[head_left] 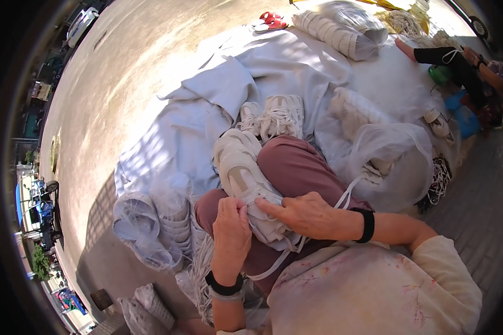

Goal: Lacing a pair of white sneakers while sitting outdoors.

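Note:
A stack of cream and beige shoe uppers (242, 176) lies across my lap on mauve trousers. My left hand (231, 231) is closed in a pinch at the lace holes of the top upper, with a white shoelace at its fingertips. From the other side, my right hand (310, 215) grips the edge of the same upper, its index finger pressed near the eyelets. What sits under its curled fingers is hidden. A loose white lace (347, 192) loops beside my right wrist, and another white lace (276, 263) hangs below the stack.
More laced shoe uppers (282, 114) rest beyond my knees on a pale sheet (201, 111). Clear plastic bags (394, 162) with uppers lie to the right, wrapped stacks (173, 215) to the left. A bundle of laces (204, 268) hangs by my left arm. Another person's leg (450, 58) shows far right.

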Motion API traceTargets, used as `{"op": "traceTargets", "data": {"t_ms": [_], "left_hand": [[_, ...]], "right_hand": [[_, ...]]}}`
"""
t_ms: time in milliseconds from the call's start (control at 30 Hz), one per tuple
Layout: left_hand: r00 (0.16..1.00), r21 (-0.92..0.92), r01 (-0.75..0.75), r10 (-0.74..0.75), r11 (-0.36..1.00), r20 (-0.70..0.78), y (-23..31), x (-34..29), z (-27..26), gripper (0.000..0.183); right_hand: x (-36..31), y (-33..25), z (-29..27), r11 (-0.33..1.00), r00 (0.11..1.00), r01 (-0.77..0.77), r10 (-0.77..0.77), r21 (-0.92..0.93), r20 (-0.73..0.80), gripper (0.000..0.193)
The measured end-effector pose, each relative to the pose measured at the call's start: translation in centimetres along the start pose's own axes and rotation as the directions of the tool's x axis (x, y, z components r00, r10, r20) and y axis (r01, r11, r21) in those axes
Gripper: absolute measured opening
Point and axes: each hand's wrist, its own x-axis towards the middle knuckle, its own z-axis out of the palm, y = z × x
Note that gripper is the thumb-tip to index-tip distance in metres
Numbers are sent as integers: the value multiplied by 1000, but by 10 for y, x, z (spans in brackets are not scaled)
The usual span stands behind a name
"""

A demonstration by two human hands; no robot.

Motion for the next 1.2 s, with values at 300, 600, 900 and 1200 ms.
{"op": "traceTargets", "data": {"t_ms": [300,600,900,1200], "left_hand": [[996,-107,86,-83,990,39,-4,-4,4,7],[982,-237,171,-185,956,-36,-2,-19,9,14],[936,-456,331,-347,826,52,-4,-18,13,19],[878,-503,479,-380,719,292,15,-37,-22,32]], "right_hand": [[4,-3,7,998,998,53,-52,17,-37,70],[-12,6,-4,978,984,-157,145,135,99,57],[-17,4,-43,525,942,-283,-8,803,337,13],[-9,-45,0,933,966,165,-218,321,136,20]]}}
